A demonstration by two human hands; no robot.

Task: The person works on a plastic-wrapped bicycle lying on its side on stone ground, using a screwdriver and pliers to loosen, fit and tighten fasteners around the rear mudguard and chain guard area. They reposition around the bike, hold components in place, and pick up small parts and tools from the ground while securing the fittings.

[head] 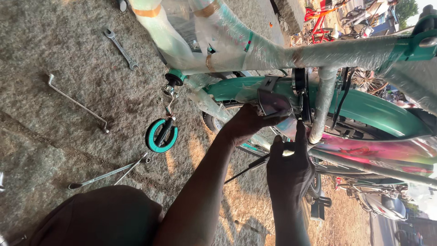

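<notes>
the small dark bracket (272,101) sits against the teal rear mudguard (364,107) of a plastic-wrapped teal bicycle frame (255,54), just beside the wrapped upright tube (322,102). the left hand (248,120) is curled around the bracket's lower edge, fingers clenched on it and pressing it to the mudguard. the right hand (289,171) rises just beside it, index finger (300,132) stretched up to touch the spot where bracket, mudguard and tube meet; the other fingers are folded in, and it may be pinching a small part there, but the shadow hides that, so i cannot tell whether this hand grips anything.

below the mudguard runs a pink, patterned chain cover (382,150), with the tyre (214,120) showing beside the left wrist. a thin dark stay rod (248,169) slants down between the forearms. left of the frame, a pedal crank (169,93) hangs over a teal and black ring-shaped part (161,135) lying on the gritty ground (68,50).

further out on the ground lie a combination spanner (120,49), a long bent socket wrench (77,104) and two crossed slim metal tools (111,173). the person's dark-clad knee (98,216) fills the lower left corner. more bicycles (325,20) stand in the sunlit distance.
</notes>
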